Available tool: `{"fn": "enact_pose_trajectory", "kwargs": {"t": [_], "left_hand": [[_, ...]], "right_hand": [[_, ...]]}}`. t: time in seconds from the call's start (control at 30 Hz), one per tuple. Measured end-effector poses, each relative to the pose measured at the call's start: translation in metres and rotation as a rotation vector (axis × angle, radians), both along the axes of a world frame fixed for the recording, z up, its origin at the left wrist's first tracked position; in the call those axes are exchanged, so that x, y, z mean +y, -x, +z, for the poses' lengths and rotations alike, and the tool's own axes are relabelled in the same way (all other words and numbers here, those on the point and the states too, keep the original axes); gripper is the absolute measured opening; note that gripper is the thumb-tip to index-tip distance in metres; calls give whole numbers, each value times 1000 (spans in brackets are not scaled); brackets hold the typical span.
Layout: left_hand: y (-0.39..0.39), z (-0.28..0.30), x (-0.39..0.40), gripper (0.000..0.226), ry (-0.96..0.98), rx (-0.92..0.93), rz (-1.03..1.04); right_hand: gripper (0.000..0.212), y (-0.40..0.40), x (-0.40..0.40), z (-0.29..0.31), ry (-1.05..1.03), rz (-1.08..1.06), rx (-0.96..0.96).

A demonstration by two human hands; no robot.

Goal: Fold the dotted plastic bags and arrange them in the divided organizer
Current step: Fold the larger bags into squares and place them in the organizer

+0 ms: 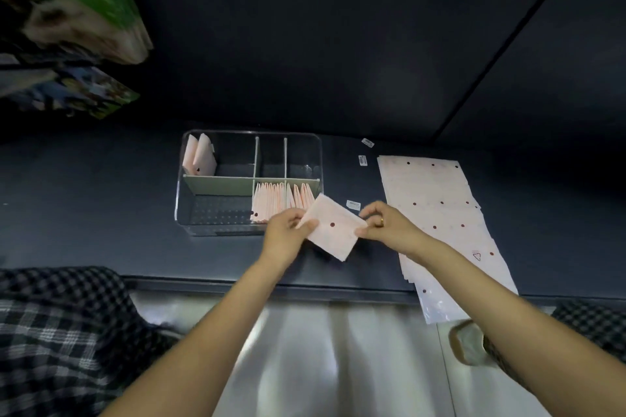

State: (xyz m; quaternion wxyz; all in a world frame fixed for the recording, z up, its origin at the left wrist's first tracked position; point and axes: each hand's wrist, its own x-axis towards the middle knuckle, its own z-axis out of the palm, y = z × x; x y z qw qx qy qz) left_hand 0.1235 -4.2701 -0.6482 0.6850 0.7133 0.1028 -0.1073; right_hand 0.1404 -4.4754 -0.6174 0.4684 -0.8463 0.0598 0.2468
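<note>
Two hands, left (287, 236) and right (386, 227), pinch folded pale-pink dotted plastic bag (333, 228) mid-frame | crease flat, edges aligned | slot upright into clear divided organizer (185, 159), lower-right compartment.

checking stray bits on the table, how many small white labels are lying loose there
3. One label near the back, right of the organizer. One just in front of it, beside the flat bags. One by the right hand. Others may be hidden.
</note>
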Motion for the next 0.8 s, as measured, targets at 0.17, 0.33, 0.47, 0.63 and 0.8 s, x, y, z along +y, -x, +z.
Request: {"fn": "enact_pose_trajectory", "kwargs": {"t": [0.17, 0.33, 0.47, 0.63, 0.8], "left_hand": [[-54, 53, 55, 16, -549, -317, -413], [-91, 87, 99, 7, -884, -391, -600], [-103, 67, 141, 18, -1033, -486, -198], [-94, 25, 175, 31, -1328, -216, -135], [-87, 10, 180, 34, -1299, -243, -61]], "right_hand": [[23, -27, 62, 42, 202, 178, -334], [11, -58, 121, 64, 358, 303, -418], [16, -89, 154, 66, 347, 260, -366], [11, -110, 196, 55, 193, 95, -352], [13, -110, 235, 34, 389, 149, -480]]}}
